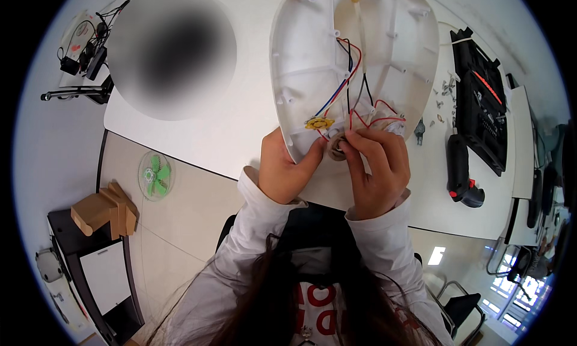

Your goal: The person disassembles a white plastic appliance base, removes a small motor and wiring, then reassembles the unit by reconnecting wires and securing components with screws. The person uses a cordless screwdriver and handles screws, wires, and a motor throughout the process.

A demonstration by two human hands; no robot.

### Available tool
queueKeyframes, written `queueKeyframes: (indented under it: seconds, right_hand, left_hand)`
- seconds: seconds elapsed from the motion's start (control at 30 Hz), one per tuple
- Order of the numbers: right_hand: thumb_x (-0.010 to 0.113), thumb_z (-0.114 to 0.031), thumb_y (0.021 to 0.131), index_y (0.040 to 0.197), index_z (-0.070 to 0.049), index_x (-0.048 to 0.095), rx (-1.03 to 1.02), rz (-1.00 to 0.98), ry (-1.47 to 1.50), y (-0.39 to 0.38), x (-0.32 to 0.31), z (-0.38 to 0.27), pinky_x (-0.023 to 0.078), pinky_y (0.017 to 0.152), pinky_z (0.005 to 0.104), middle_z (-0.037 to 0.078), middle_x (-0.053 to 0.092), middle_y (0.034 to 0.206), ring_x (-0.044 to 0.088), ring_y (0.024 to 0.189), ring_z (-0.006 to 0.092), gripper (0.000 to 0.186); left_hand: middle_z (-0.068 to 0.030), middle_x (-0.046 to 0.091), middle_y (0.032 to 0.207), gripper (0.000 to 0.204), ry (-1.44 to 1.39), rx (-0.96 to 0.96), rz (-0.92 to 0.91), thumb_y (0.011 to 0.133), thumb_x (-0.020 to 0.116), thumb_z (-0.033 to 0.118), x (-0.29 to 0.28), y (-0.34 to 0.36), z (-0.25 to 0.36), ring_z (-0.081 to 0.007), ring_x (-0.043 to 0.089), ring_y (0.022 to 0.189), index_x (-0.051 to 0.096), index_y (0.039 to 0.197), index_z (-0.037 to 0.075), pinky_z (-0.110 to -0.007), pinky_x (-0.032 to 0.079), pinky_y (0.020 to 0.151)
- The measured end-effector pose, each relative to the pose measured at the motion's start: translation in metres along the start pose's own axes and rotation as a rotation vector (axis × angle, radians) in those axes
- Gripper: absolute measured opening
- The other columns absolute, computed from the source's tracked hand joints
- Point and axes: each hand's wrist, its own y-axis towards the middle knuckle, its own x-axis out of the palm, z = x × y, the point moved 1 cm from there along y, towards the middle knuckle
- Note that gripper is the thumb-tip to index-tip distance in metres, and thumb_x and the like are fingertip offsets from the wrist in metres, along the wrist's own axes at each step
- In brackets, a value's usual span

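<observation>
A white plastic shell, hollow side up, lies across the table in front of me. Red, blue and black wires run inside it to a yellow round component near its lower edge. My left hand is closed on the shell's lower left rim, its thumb reaching toward a small round beige part. That part sits at the shell's near end, where the fingertips of my right hand pinch it. My fingers partly hide it, so whether it is fixed to the shell cannot be told.
On the white table, a black and red power drill, an open black tool case and scattered screws lie at the right. A blurred circle covers the upper left. Cardboard boxes and a green fan appear lower left.
</observation>
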Motion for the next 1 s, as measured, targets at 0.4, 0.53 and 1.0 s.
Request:
queueKeyframes:
  seconds: [0.4, 0.53, 1.0]
  right_hand:
    - [0.077, -0.014, 0.065, 0.103, -0.006, 0.066, -0.069, -0.054, -0.065, -0.009, -0.006, -0.001, 0.047, 0.063, 0.0315, 0.005, 0.064, 0.093, 0.057, 0.073, 0.0216, 0.04]
    - [0.079, -0.018, 0.061, 0.103, -0.006, 0.066, -0.079, -0.055, -0.063, -0.009, -0.006, 0.001, 0.046, 0.064, 0.0319, 0.005, 0.064, 0.095, 0.058, 0.075, 0.0215, 0.045]
    - [0.082, -0.015, 0.059, 0.097, -0.008, 0.061, 0.008, 0.019, -0.054, -0.011, 0.003, 0.001, 0.045, 0.063, 0.0322, 0.004, 0.063, 0.095, 0.057, 0.074, 0.023, 0.044]
  left_hand:
    - [-0.0096, 0.068, 0.088, 0.022, 0.006, 0.028, 0.001, 0.08, 0.06, -0.002, -0.001, 0.0, 0.0, -0.0136, 0.062, 0.077, 0.061, 0.102, -0.004, -0.027, 0.049, 0.068]
    - [-0.0103, 0.068, 0.088, 0.022, -0.021, 0.034, -0.011, 0.08, 0.06, -0.002, -0.002, 0.001, -0.001, -0.014, 0.063, 0.078, 0.061, 0.102, -0.004, -0.027, 0.05, 0.069]
    - [-0.0112, 0.068, 0.089, 0.022, -0.005, 0.025, -0.013, 0.081, 0.061, -0.001, -0.001, 0.002, -0.001, -0.0145, 0.063, 0.079, 0.061, 0.102, -0.005, -0.027, 0.05, 0.07]
